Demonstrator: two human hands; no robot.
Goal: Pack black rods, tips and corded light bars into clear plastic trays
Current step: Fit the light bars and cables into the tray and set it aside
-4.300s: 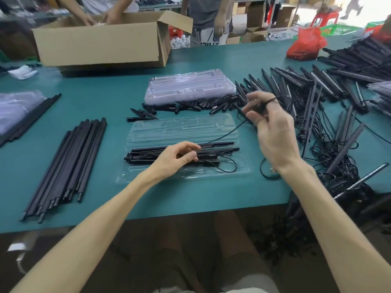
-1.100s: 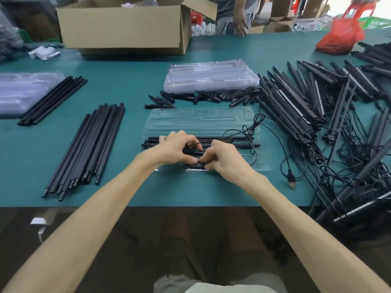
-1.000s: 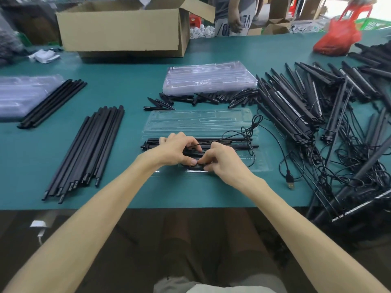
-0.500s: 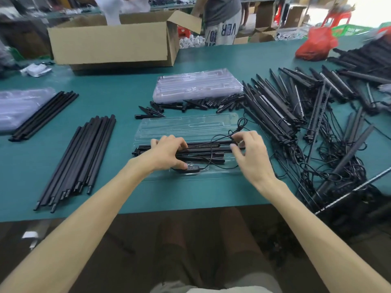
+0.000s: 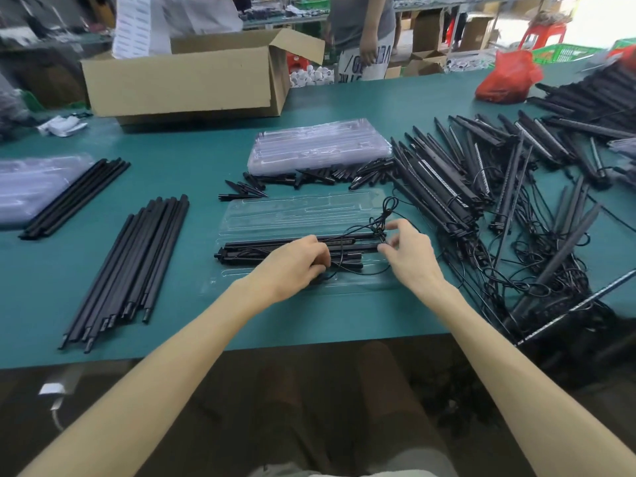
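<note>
Clear plastic tray [image 5: 292, 215] crowded at right by piled black bars [image 5: 447, 201]. Black rods [image 5: 268, 243] inside gripped by left hand [image 5: 296, 266]; thin black cord [image 5: 379, 231] pinched by right hand [image 5: 411, 256].

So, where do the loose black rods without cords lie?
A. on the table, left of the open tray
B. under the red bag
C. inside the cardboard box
A: the rods lie in a bundle on the green table, left of the tray.
</note>
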